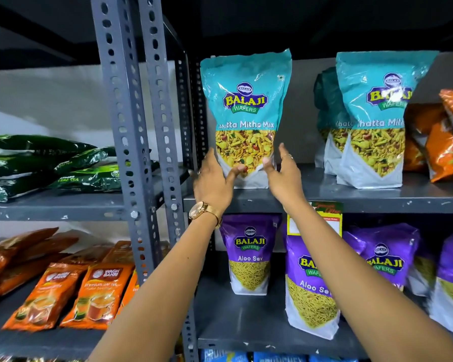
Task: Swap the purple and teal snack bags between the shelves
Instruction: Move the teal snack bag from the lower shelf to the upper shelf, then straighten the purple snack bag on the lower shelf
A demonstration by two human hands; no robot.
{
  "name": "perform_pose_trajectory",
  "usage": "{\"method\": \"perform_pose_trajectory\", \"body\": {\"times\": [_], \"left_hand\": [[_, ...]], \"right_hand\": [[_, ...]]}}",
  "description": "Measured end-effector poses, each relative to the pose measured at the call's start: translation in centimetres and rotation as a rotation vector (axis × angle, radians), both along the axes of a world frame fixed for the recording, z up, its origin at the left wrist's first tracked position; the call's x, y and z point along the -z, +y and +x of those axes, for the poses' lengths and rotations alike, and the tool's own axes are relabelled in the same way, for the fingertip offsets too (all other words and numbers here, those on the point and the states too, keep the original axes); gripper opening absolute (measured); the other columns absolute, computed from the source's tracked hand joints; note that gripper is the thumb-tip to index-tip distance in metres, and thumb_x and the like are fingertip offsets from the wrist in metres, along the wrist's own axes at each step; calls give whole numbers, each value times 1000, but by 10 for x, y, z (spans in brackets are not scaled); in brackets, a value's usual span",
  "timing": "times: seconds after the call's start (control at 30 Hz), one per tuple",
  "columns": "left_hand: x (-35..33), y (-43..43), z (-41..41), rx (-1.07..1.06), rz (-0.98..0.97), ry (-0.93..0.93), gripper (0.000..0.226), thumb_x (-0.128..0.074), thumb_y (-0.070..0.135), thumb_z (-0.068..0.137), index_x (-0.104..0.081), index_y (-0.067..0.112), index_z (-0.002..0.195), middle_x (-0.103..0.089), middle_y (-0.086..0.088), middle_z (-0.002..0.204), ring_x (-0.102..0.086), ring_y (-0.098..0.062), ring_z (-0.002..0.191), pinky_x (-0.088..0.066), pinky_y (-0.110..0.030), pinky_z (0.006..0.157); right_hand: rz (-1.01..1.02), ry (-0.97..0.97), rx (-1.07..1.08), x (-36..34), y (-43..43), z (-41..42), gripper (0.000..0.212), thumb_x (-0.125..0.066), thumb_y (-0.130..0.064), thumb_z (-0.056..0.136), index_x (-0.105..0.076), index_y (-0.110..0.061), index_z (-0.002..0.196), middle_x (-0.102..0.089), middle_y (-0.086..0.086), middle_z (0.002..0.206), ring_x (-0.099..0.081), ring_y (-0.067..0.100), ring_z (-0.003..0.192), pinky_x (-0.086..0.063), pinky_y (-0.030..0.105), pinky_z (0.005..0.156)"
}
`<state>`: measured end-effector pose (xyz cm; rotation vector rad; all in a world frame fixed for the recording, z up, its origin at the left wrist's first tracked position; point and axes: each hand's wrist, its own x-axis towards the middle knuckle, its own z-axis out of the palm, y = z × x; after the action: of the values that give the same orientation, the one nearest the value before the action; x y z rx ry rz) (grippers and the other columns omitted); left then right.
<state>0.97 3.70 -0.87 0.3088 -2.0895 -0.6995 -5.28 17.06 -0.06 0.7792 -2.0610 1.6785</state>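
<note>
Bag: glossy teal plastic snack pouch (246, 111), light, crinkly, slippery; hold lower sides.
Grip: left hand (212, 181) and right hand (283, 176) clasp its base, fingers loosely curled.

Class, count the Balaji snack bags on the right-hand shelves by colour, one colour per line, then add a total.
Teal bags (upper shelf): 3, namely the one held by both hands, a front one and one partly hidden behind it.
Purple bags (lower shelf): at least 4, with the edge cutting off more.
Total: at least 7.

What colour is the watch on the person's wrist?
Gold, or rose-gold: the watch sits on the left wrist, shown in the head view.
</note>
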Motion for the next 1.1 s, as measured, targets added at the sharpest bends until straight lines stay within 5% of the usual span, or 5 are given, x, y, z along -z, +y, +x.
{"method": "perform_pose_trajectory", "body": {"times": [0.27,0.53,0.6,0.83,1.1], "left_hand": [[90,54,48,169,-88,493,54,-63,19,91,-41,4,139,-46,-16,145,-36,-28,142,-21,-40,122],[226,93,38,336,137,220,46,-57,20,92,-42,13,135,-50,-4,130,-47,-18,126,-32,-23,112],[251,97,24,368,205,96,45,-57,21,93,-45,7,134,-51,-6,131,-45,-10,124,-30,-16,111],[286,116,-25,465,603,-388,77,-60,42,90,-25,6,148,-30,-13,157,-30,-26,145,-26,-45,120],[283,127,-61,555,825,-346,82,-86,37,55,-47,21,126,-64,0,117,-63,-11,100,-50,-34,97]], "right_hand": [[-233,382,87,68,38,69,33,-54,-23,98,-60,-8,127,-63,-1,128,-61,23,123,-48,43,107],[-302,31,240,222,70,75,29,-56,-23,95,-59,-12,121,-63,8,117,-63,15,110,-53,45,95],[-333,-127,269,252,78,65,43,-58,-35,92,-53,-11,128,-56,12,126,-57,-1,115,-51,40,100],[-90,-469,362,320,115,4,110,-66,-70,65,-39,1,145,-46,24,149,-39,36,142,-32,48,118],[-94,-415,231,328,120,-10,61,-72,-42,77,-56,-13,128,-72,7,112,-69,20,99,-56,44,89]]}}
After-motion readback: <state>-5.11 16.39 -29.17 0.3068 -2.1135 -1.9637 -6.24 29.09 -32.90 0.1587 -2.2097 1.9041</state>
